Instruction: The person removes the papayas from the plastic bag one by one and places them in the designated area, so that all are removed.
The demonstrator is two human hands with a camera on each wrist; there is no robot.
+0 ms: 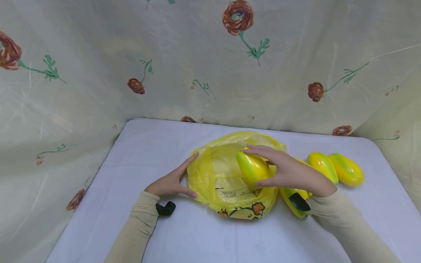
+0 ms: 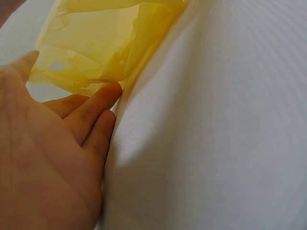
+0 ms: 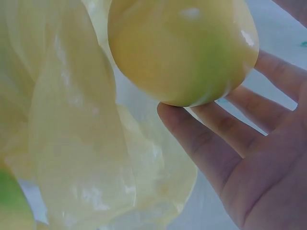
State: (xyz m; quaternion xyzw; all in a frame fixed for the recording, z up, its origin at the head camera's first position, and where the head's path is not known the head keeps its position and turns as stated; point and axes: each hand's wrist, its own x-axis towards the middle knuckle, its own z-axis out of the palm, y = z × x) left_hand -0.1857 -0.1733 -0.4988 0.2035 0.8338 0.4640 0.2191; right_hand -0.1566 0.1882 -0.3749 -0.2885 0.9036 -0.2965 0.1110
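A yellow plastic bag lies on the table with its wide mouth facing up, dark print showing inside and a cartoon drawing on its front. My right hand holds a glossy yellow-green mango over the bag's mouth, thumb on the near side and fingers on the far side. The right wrist view shows the same mango against the fingertips. On the bag's left side, my left hand touches the plastic with spread, nearly straight fingers, also seen beside the bag in the left wrist view.
Right of the bag lie several more mangoes: a pair farther right, and others near the right wrist, one mango partly hidden by it. A white cloth covers the table. A flowered curtain hangs behind and at the sides.
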